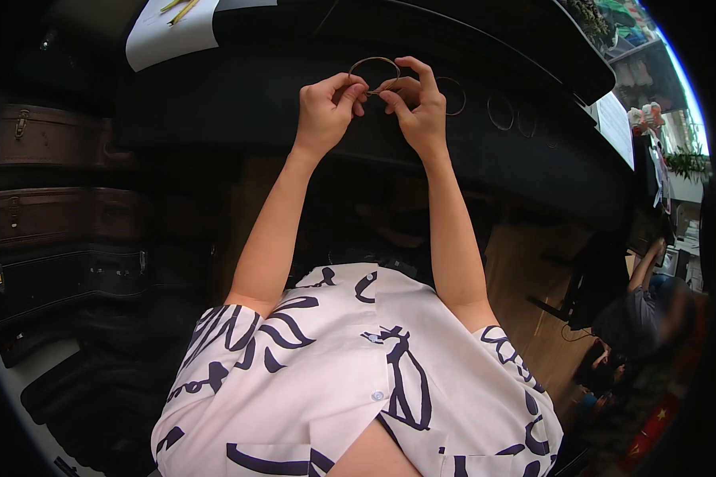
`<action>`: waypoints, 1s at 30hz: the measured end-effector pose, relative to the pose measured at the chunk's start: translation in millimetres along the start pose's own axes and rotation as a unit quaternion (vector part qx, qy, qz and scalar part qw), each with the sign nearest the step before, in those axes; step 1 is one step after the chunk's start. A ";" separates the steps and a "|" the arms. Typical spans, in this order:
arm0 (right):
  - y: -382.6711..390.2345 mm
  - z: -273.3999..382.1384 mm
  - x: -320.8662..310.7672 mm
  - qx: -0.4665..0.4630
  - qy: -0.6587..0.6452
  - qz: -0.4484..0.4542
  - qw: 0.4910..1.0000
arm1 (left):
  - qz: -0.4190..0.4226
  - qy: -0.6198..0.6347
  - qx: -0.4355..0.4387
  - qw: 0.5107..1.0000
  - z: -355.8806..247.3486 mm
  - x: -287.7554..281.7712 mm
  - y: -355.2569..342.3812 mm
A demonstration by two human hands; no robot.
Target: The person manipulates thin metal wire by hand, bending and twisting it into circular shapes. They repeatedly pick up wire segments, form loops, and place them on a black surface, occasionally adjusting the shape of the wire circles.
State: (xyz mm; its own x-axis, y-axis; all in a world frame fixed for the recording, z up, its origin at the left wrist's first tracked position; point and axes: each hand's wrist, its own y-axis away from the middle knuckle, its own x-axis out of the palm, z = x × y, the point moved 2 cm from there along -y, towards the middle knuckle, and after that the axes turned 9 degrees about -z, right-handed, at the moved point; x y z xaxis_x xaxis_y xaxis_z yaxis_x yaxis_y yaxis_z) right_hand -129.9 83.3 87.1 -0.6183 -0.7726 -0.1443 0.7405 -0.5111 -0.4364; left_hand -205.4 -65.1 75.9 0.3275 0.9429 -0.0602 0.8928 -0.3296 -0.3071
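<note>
Both of my hands are raised over a black tabletop (pixel 239 103), pinching a thin copper-coloured coiled string (pixel 374 58) that looks like an instrument string. The loop stands up between the hands. My left hand (pixel 324 107) is closed, thumb against fingers, at the lower left of the loop. My right hand (pixel 422 107) pinches the lower right, its index finger raised beside the loop. Where the fingertips meet, the string's ends are too small to make out. To the right lie more thin coils: one (pixel 464 99) partly behind my right hand, then a second (pixel 489 114) and a third (pixel 535 123).
White paper (pixel 159 48) with yellow pencils (pixel 184 12) lies at the far left. Brown cases (pixel 56 139) and a black case (pixel 64 274) with metal latches are stacked at left. Another person (pixel 632 318) is at the right, beyond wooden flooring (pixel 525 294). White sheets (pixel 615 127) lie far right.
</note>
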 end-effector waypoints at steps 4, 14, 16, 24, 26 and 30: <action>0.4 -6.3 0.5 0.003 0.018 0.012 1.000 | 0.008 -0.005 0.000 1.000 -0.1 -1.1 1.0; 1.1 -13.2 -4.1 0.046 -0.055 0.017 0.997 | 0.003 -0.019 0.033 0.999 -5.4 2.7 2.3; 0.8 -9.3 -7.6 0.051 -0.071 0.045 0.995 | -0.006 -0.010 0.016 1.000 -4.5 1.6 1.6; 2.7 -8.1 -12.0 0.069 -0.059 0.078 0.993 | 0.028 -0.008 0.029 0.999 -5.0 3.4 3.3; 3.8 -8.9 -11.2 0.066 -0.039 0.070 0.995 | 0.044 -0.020 0.048 0.998 -3.7 4.0 2.7; 2.7 -6.7 -13.6 0.082 -0.045 0.084 0.992 | 0.053 -0.002 0.045 0.998 -3.3 3.4 2.6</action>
State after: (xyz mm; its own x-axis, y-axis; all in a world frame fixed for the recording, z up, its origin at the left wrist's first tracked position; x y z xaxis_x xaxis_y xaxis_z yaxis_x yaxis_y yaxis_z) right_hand -121.3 94.9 81.9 -0.4619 -0.8789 -0.1191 0.8685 -0.4210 -0.2618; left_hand -201.0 -62.9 78.0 0.4176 0.9029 -0.1017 0.8216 -0.4231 -0.3821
